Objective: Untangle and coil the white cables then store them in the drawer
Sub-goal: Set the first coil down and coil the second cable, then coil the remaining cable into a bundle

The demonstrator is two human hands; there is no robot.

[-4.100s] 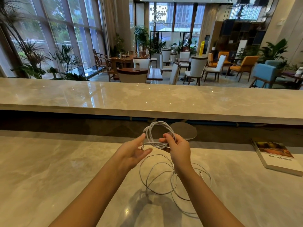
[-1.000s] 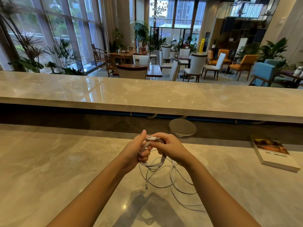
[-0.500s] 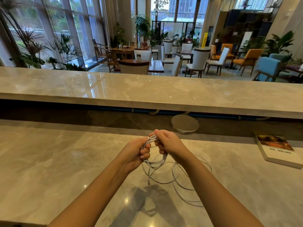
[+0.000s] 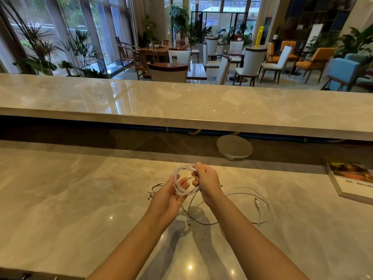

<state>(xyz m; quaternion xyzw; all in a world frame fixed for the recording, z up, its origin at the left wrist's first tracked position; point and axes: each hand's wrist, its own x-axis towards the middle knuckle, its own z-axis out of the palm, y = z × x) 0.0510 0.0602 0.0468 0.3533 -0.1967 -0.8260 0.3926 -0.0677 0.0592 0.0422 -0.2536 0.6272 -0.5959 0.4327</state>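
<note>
Found white cables [image 4: 182,179] part-wound into a small bundle of loops, raised just above the marble counter [image 4: 80,199] between both hands. Pinched at the top by the curled fingers of the right hand [image 4: 204,179], presumably to stop the loops springing apart. Cradled from below on the left hand [image 4: 168,199], palm up, fingers loosely spread, likely serving as a form for winding. Thin, limp, glossy; remaining length trailing slack over the counter in wide curves. Judged incomplete: tails yet to be gathered. No drawer in view. Book [image 4: 351,178] well apart to the right.
</note>
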